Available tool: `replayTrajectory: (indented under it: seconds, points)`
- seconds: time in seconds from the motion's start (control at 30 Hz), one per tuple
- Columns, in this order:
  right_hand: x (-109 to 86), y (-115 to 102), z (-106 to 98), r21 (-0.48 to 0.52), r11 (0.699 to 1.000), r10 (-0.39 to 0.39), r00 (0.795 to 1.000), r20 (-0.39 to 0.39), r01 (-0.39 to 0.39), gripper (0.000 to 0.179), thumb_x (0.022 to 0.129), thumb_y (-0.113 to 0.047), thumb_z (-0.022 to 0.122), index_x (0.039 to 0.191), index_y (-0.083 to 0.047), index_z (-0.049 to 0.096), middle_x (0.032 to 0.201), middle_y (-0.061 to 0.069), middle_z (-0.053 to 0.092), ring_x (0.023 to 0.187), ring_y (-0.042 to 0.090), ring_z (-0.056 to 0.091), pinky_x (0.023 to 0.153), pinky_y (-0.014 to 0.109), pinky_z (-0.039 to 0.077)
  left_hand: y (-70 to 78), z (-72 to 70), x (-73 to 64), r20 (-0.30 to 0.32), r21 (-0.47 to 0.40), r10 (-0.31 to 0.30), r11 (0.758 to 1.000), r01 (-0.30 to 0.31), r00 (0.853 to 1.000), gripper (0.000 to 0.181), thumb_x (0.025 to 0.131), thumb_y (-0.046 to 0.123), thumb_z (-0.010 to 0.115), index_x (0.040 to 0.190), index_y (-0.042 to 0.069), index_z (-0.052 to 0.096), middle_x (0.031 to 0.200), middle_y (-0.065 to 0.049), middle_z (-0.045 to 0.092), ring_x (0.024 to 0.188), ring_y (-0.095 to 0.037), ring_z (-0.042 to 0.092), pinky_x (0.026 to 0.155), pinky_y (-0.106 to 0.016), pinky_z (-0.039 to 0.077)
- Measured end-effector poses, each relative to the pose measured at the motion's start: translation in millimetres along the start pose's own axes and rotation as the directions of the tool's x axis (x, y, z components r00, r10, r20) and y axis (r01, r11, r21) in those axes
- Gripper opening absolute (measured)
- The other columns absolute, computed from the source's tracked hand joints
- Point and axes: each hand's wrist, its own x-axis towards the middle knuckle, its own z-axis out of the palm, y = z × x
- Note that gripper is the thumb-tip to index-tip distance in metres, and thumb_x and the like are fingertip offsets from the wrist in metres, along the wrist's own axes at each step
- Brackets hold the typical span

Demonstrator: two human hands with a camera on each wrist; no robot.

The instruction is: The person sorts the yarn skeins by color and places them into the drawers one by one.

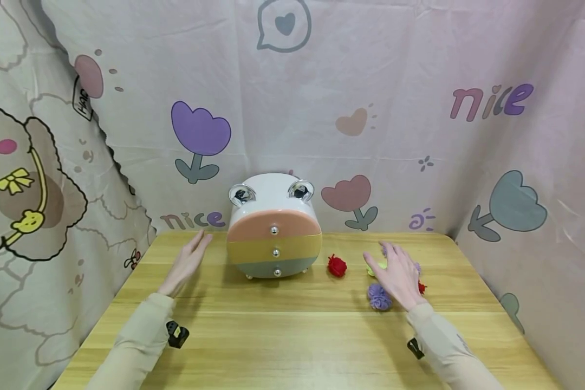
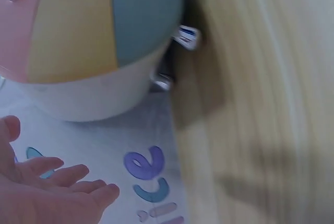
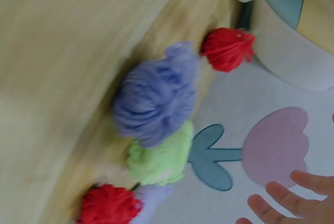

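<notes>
A small drawer cabinet (image 1: 274, 238) with a white body, silver-rimmed eyes on top and pink, yellow and grey-green drawer fronts stands at the back of the table. To its left my left hand (image 1: 187, 264) is raised with fingers extended and holds nothing; the left wrist view shows this hand (image 2: 57, 190) apart from the cabinet. My right hand (image 1: 398, 276) spreads its fingers above a group of yarn balls and holds nothing. Near it are a purple yarn ball (image 1: 379, 297), a light green one (image 3: 162, 156) and a red one (image 3: 109, 204), partly covered in the head view.
Another red yarn ball (image 1: 337, 266) lies between the cabinet and the right hand. The wooden table (image 1: 273, 341) reaches back to a printed cloth backdrop (image 1: 283, 108), with cloth at both sides too. Round silver knobs (image 1: 275, 252) stick out from the drawer fronts.
</notes>
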Motion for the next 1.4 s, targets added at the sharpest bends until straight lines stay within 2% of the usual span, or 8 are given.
replayTrajectory:
  seconds: [0.2,0.4,0.63,0.83,1.0,1.13,1.27,1.4]
  points:
    - [4.0,-20,-1,0.052,0.997,-0.059,0.998,-0.012,0.059,0.072,0.097,-0.06,0.054,0.146,-0.008,0.049,0.146,0.022,0.053,0.131,0.047,0.051,0.105,0.067,0.04,18.8,-1.6,5.3,-0.042,-0.093,0.024,0.995,-0.028,0.999,0.075,0.104,0.06,0.033,0.162,0.017,0.011,0.17,-0.011,0.007,0.157,-0.04,0.007,0.128,-0.058,0.007]
    - [9.4,-40,1,0.107,0.989,-0.098,0.994,-0.055,0.103,0.063,0.096,-0.054,0.059,0.139,-0.008,0.056,0.133,0.019,0.062,0.121,0.041,0.059,0.098,0.061,0.046,35.0,-1.2,10.5,-0.084,-0.166,0.06,0.983,-0.073,0.995,0.067,0.107,0.048,0.039,0.16,0.01,0.023,0.169,-0.011,0.016,0.158,-0.033,0.012,0.13,-0.05,0.011]
    - [17.0,-63,4,0.164,0.978,-0.12,0.99,-0.069,0.129,0.054,0.094,-0.049,0.064,0.13,-0.008,0.062,0.118,0.015,0.069,0.11,0.036,0.065,0.092,0.053,0.05,50.5,0.0,15.0,-0.079,-0.225,0.085,0.969,-0.101,0.993,0.063,0.107,0.04,0.045,0.158,0.006,0.029,0.167,-0.012,0.024,0.157,-0.031,0.018,0.129,-0.049,0.017]
    - [20.0,-85,8,0.176,0.963,-0.186,0.977,-0.107,0.203,0.045,0.093,-0.041,0.067,0.119,-0.006,0.067,0.107,0.015,0.072,0.099,0.032,0.067,0.085,0.048,0.053,63.8,3.8,21.6,-0.069,-0.272,0.072,0.958,-0.088,0.995,0.06,0.106,0.034,0.049,0.156,0.004,0.034,0.166,-0.014,0.028,0.156,-0.032,0.022,0.128,-0.049,0.019]
    - [22.5,-101,14,0.175,0.951,-0.234,0.964,-0.125,0.253,0.038,0.092,-0.037,0.067,0.111,-0.005,0.069,0.1,0.014,0.073,0.093,0.03,0.069,0.081,0.047,0.055,70.1,7.7,26.4,-0.071,-0.293,0.043,0.954,-0.062,0.997,0.059,0.105,0.032,0.052,0.154,0.002,0.037,0.165,-0.014,0.03,0.156,-0.031,0.022,0.129,-0.049,0.018]
    - [23.1,-115,18,0.194,0.946,-0.239,0.964,-0.119,0.258,0.036,0.093,-0.037,0.066,0.11,-0.005,0.07,0.1,0.012,0.074,0.093,0.03,0.069,0.081,0.045,0.055,72.7,11.3,28.3,-0.09,-0.278,0.031,0.959,-0.055,0.995,0.057,0.104,0.031,0.053,0.152,0.001,0.04,0.164,-0.014,0.032,0.155,-0.032,0.026,0.128,-0.05,0.019]
    - [22.7,-126,23,0.222,0.94,-0.241,0.965,-0.104,0.259,0.034,0.093,-0.036,0.066,0.11,-0.007,0.07,0.099,0.009,0.074,0.091,0.027,0.07,0.081,0.043,0.056,74.3,15.1,29.8,-0.119,-0.285,0.034,0.956,-0.067,0.992,0.052,0.104,0.027,0.054,0.148,-0.001,0.045,0.161,-0.015,0.038,0.152,-0.033,0.034,0.127,-0.047,0.025]
    - [22.0,-136,30,0.277,0.92,-0.255,0.961,-0.11,0.276,0.027,0.091,-0.032,0.069,0.105,-0.009,0.071,0.093,0.006,0.075,0.084,0.021,0.07,0.078,0.037,0.057,76.9,19.6,31.2,-0.148,-0.296,0.025,0.953,-0.069,0.989,0.049,0.104,0.025,0.055,0.145,-0.002,0.049,0.157,-0.015,0.043,0.149,-0.031,0.039,0.124,-0.043,0.033]
